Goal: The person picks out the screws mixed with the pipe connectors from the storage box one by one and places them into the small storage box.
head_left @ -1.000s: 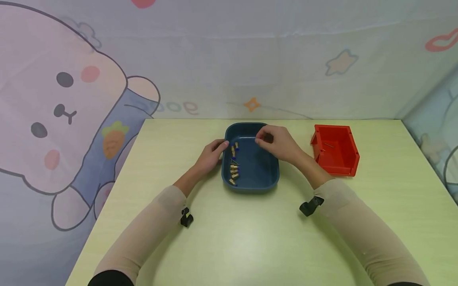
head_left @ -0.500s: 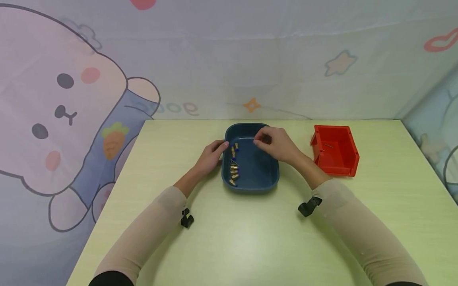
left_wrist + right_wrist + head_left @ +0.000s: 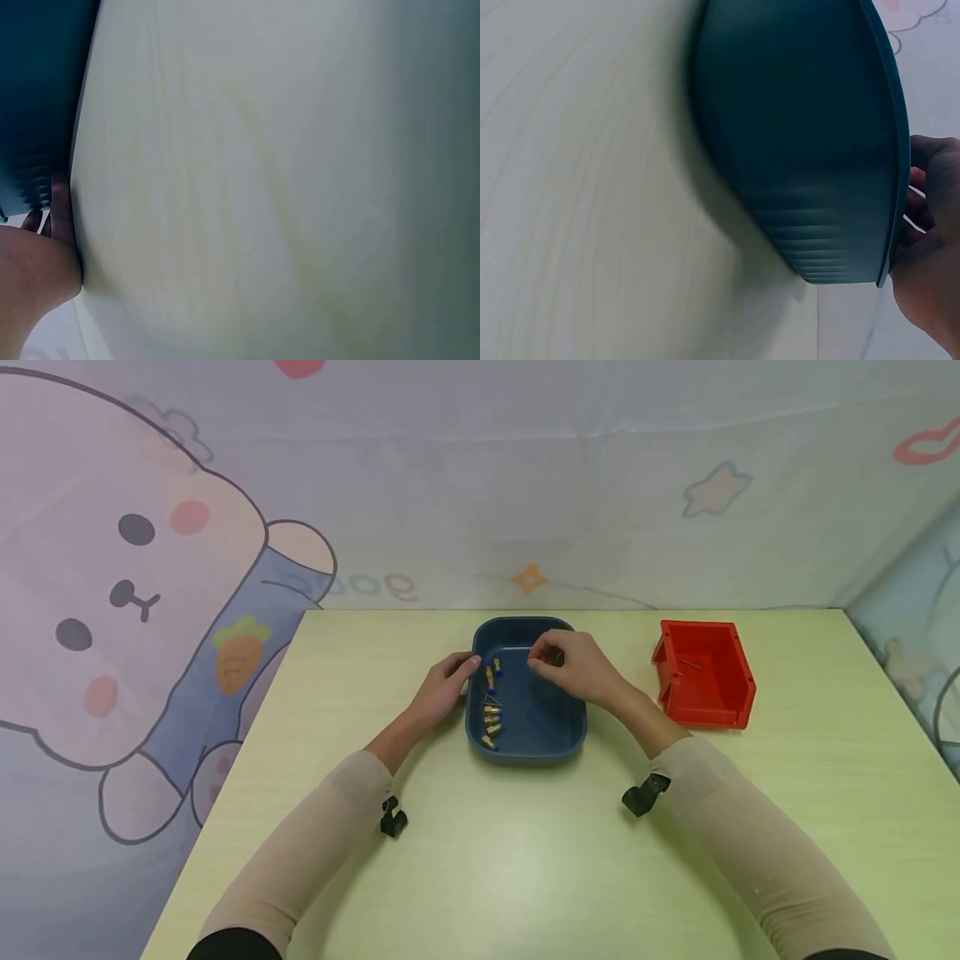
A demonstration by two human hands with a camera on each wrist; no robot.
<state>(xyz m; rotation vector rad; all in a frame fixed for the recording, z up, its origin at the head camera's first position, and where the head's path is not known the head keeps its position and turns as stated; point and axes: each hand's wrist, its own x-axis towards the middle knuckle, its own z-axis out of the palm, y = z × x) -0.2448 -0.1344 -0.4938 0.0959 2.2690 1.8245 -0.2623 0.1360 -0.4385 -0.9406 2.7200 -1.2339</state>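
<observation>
A dark blue plastic basin [image 3: 536,718] stands on the table. My left hand [image 3: 442,687] grips its left side, thumb on the rim and fingers along the outer wall. Over the basin's far right part, my right hand [image 3: 577,667] has its fingers bent with thumb and index tip close together; I cannot tell whether something small is between them. Along the basin's left side lie several small brass fittings [image 3: 492,720] with blue ends, and a few thin metal pins [image 3: 492,700] between them. In the right wrist view, the right hand [image 3: 934,217] shows behind the basin's rim.
A red open-front bin [image 3: 708,714] sits to the right of the basin, with a couple of thin metal pins [image 3: 691,664] inside. The pale wooden table [image 3: 510,860] meets a printed cloth backdrop [image 3: 450,485] along its far edge.
My right hand has shifted slightly left and towards the near side over the basin. The left hand stays on the rim, and the fittings lie as before.
</observation>
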